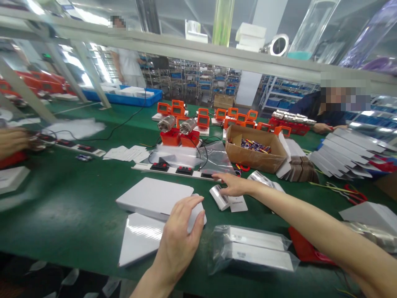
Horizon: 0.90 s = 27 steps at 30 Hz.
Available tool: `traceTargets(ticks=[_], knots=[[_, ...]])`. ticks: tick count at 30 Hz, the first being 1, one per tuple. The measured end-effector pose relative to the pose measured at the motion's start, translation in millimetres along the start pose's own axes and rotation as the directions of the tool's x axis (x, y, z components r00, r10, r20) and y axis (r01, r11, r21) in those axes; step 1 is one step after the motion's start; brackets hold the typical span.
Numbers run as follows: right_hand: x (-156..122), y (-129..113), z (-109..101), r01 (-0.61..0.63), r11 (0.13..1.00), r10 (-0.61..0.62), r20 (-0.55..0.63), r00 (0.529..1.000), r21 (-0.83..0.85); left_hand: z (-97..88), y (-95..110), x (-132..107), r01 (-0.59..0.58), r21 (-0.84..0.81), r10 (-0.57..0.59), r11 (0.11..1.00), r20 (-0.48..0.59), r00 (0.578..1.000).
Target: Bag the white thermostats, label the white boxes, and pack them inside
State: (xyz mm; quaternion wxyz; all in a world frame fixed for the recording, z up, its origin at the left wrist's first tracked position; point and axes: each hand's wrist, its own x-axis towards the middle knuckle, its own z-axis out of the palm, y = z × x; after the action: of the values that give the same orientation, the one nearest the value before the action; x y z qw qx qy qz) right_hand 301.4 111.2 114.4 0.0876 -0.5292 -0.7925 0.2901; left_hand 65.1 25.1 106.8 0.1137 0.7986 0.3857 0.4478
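Two flat white cartons lie overlapped on the green table in front of me. My left hand (181,231) is curled round the right end of the upper white box (155,196), its thumb and fingers about the end flap. The lower white box (142,238) sticks out beneath it, partly behind that hand. Farther right, my right hand (234,184) reaches across with its index finger stretched out and apart from the thumb. Below its fingers is a shiny label roll (219,198); whether they touch it I cannot tell. A printed white card (238,204) lies beside the roll.
Bagged white boxes (260,250) lie near my right forearm. Behind stand a power strip (169,169), a cardboard box of batteries (257,159) and orange-framed devices (203,118). Scissors (353,194) lie at right. Another person's hand (14,142) shows at left.
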Motion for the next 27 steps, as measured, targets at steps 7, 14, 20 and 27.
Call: traceTargets(ticks=[7, 14, 20, 27], knots=[[-2.5, -4.3, -3.5, 0.011, 0.924, 0.060, -0.173, 0.983, 0.382, -5.9, -0.8, 2.9, 0.174, -0.112, -0.171, 0.978, 0.034, 0.985], [-55.3, -54.9, -9.3, 0.156, 0.726, 0.200, -0.423, 0.884, 0.669, -5.7, 15.5, 24.2, 0.463, -0.275, -0.415, 0.843, 0.215, 0.884], [-79.2, -83.7, -1.8, 0.247, 0.580, 0.302, -0.486, 0.820, 0.776, -4.9, 29.0, 27.8, 0.575, -0.397, -0.500, 0.716, 0.283, 0.818], [-86.0, -86.1, 3.7, 0.253, 0.516, 0.372, -0.480, 0.794, 0.818, -3.7, 31.6, 27.7, 0.549, -0.575, -0.499, 0.607, 0.262, 0.826]])
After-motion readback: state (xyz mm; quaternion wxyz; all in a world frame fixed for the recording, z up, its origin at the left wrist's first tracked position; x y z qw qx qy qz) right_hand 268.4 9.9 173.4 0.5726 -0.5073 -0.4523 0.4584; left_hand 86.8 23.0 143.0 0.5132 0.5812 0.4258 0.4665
